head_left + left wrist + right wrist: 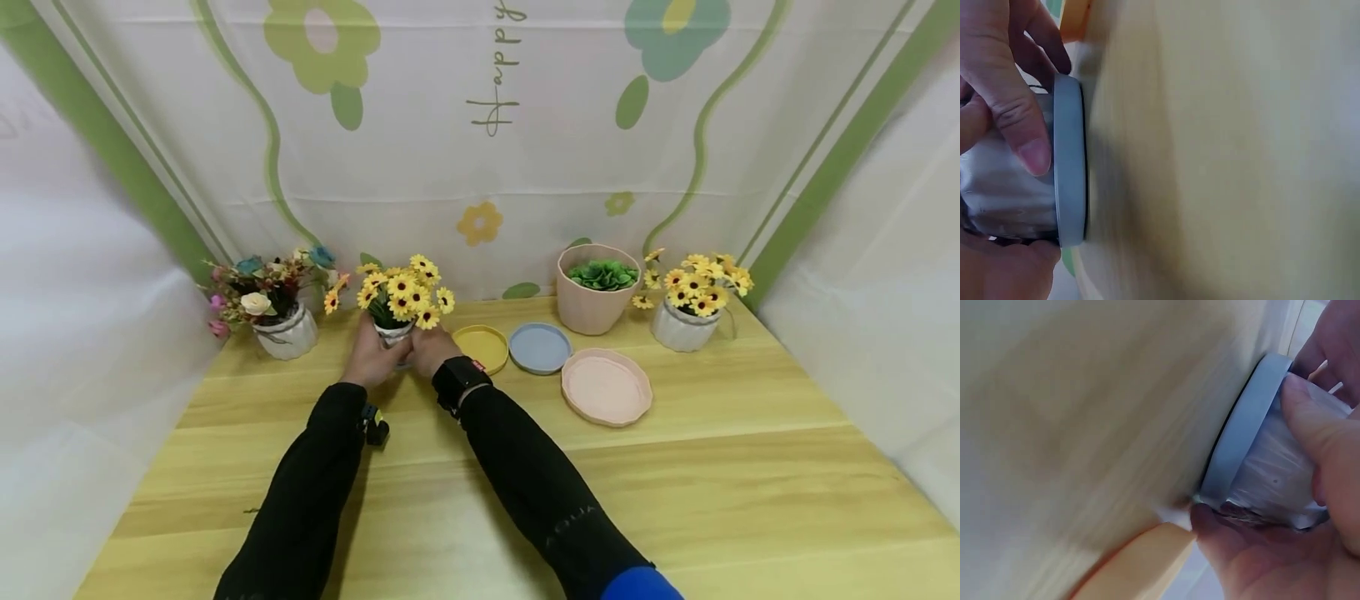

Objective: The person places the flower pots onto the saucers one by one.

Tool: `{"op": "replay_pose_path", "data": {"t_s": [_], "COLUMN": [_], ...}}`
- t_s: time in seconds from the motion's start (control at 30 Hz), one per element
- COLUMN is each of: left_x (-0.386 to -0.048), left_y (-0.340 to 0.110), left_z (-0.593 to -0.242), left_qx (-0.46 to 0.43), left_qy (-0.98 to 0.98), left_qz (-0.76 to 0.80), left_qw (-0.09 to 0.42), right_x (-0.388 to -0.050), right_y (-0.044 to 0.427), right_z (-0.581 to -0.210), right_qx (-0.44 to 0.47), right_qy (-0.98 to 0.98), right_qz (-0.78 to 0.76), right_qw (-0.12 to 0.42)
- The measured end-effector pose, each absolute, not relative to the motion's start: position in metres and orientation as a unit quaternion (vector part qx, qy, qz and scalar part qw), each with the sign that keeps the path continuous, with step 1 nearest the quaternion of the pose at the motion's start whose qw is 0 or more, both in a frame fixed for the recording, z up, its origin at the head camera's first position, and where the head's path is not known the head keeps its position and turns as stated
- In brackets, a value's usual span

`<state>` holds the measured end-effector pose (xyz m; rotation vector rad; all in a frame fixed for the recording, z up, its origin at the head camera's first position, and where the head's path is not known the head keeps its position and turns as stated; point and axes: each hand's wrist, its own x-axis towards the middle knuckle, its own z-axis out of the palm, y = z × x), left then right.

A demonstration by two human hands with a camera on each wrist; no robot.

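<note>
In the head view, my left hand (367, 354) and right hand (435, 352) hold a small white flowerpot (393, 335) from its two sides. Yellow daisy-like flowers (405, 287) stand upright in it. Beneath the pot, a blue-grey saucer (1070, 162) lies on the table in the left wrist view. The right wrist view has fingers (1219, 534) close against the edge of this saucer (1247, 425). Thumbs lie along the pot's wall just above its rim. Part of the pot stays hidden behind the hands.
A yellow saucer (482, 348) is just right of my right hand, followed by a blue saucer (540, 347) and a pink saucer (607, 387). Pots stand along the back: mixed flowers (273, 292) left, a pink pot (588, 308) and yellow flowers (697, 287) right.
</note>
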<state>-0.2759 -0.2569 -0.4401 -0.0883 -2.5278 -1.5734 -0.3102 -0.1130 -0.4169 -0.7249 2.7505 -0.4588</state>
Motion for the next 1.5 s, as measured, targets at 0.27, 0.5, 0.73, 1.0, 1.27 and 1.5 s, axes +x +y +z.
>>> {"op": "replay_pose_path", "data": {"t_s": [0.27,0.5,0.73,1.0,1.27,1.5], "left_x": [-0.295,-0.302,-0.271,-0.248,-0.24,-0.248], "left_y": [-0.255,-0.269,-0.289,-0.329,-0.365,-0.395], "left_z": [-0.444,-0.442,-0.426,-0.434,-0.427,-0.426], "left_qx": [-0.013,-0.029,0.085,0.185,0.271,0.264], "left_qy": [-0.836,-0.856,-0.888,-0.873,-0.868,-0.857], "left_qz": [-0.545,-0.509,-0.451,-0.438,-0.412,-0.434], "left_qw": [0.068,0.084,0.024,0.108,0.056,0.081], "right_x": [-0.325,-0.325,-0.326,-0.341,-0.343,-0.336], "right_y": [-0.098,-0.074,-0.03,0.0,0.002,-0.013], "right_z": [-0.412,-0.415,-0.407,-0.409,-0.408,-0.412], "right_qx": [-0.272,-0.225,-0.198,-0.197,-0.204,-0.218], "right_qy": [0.939,0.966,0.974,0.972,0.966,0.963], "right_qz": [-0.166,-0.111,-0.032,-0.037,-0.083,-0.081], "right_qw": [0.131,0.066,0.102,0.121,0.139,0.14]}}
